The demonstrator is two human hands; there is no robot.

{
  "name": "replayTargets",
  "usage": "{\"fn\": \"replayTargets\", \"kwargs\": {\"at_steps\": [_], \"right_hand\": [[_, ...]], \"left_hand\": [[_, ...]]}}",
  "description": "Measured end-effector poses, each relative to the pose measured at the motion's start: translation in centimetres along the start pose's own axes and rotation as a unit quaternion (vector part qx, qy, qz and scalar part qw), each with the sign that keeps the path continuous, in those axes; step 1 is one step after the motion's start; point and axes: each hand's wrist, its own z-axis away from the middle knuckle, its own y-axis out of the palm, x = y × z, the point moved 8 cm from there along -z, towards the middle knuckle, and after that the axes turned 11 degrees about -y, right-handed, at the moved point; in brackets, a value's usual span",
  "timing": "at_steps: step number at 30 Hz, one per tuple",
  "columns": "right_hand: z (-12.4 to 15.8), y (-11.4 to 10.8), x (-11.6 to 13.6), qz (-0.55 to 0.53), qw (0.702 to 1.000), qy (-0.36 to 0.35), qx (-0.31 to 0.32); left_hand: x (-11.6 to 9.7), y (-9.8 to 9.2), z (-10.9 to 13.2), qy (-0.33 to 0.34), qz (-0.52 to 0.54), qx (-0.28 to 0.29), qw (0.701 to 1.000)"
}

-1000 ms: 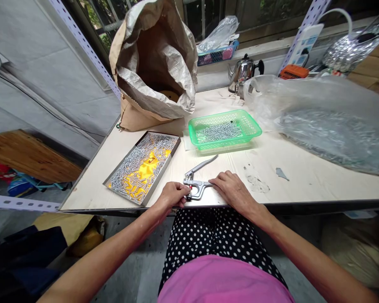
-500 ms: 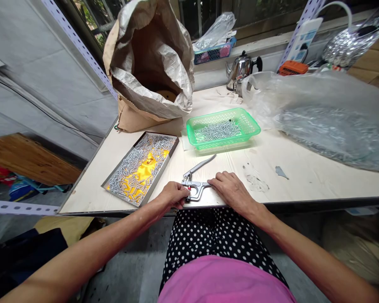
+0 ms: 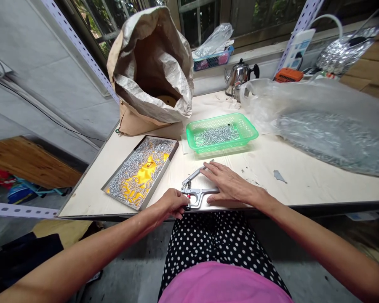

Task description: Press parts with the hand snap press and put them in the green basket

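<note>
The pliers (image 3: 203, 192) lie on the tabletop (image 3: 309, 189) by its near edge, green basket (image 3: 222, 149) at one o'clock. Left hand (image 3: 173, 203) pinches their head; right hand (image 3: 227, 183) spreads wide fingers over the handles.

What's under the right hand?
Parts of the hand pliers: the upper handle runs beneath the right hand's fingers, its tip peeking out beyond. The lower handle runs in beside the thumb, its end hidden. Whatever lies under the palm is covered.

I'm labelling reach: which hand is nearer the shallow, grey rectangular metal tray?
Left. The left hand is just right of the tray; the right hand is farther right.
</note>
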Motion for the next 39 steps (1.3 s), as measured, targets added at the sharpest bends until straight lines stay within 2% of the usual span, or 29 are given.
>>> {"fn": "replayTargets", "kwargs": {"at_steps": [4, 6, 13, 26, 33, 34, 36, 38, 39], "right_hand": [[-1.5, 2.0, -1.9, 0.000, 0.996, -0.006, 0.094], [-2.0, 2.3, -2.2, 0.000, 0.994, -0.010, 0.113], [-2.3, 1.4, -1.9, 0.015, 0.995, -0.020, 0.098], [-2.3, 1.1, -1.5, 0.011, 0.988, 0.000, 0.155], [-1.9, 1.1, -1.0, 0.005, 0.990, 0.005, 0.140], [-1.8, 1.1, -1.0, 0.005, 0.991, 0.006, 0.136], [-1.6, 1.1, -1.0, 0.005, 0.992, 0.006, 0.127], [-1.6, 1.0, -0.9, 0.003, 0.993, 0.003, 0.116], [-1.6, 1.0, -0.9, 0.003, 0.994, 0.001, 0.113]], "left_hand": [[-0.2, 0.0, 0.4, -0.006, 0.002, -0.004, 1.000], [-0.2, 0.0, 0.5, -0.001, 0.003, -0.007, 1.000], [0.0, 0.0, 0.6, -0.004, 0.004, -0.008, 1.000], [-0.2, 0.2, 0.5, -0.018, -0.021, -0.006, 1.000], [0.1, 0.1, 0.4, -0.007, -0.055, -0.012, 0.998], [0.0, -0.2, 0.5, 0.011, -0.090, -0.033, 0.995], [-1.2, -1.1, 1.5, 0.102, -0.186, -0.123, 0.969], [-3.1, -1.4, 3.2, 0.235, -0.274, -0.223, 0.906], [-3.9, -1.2, 4.0, 0.293, -0.303, -0.253, 0.871]]}}
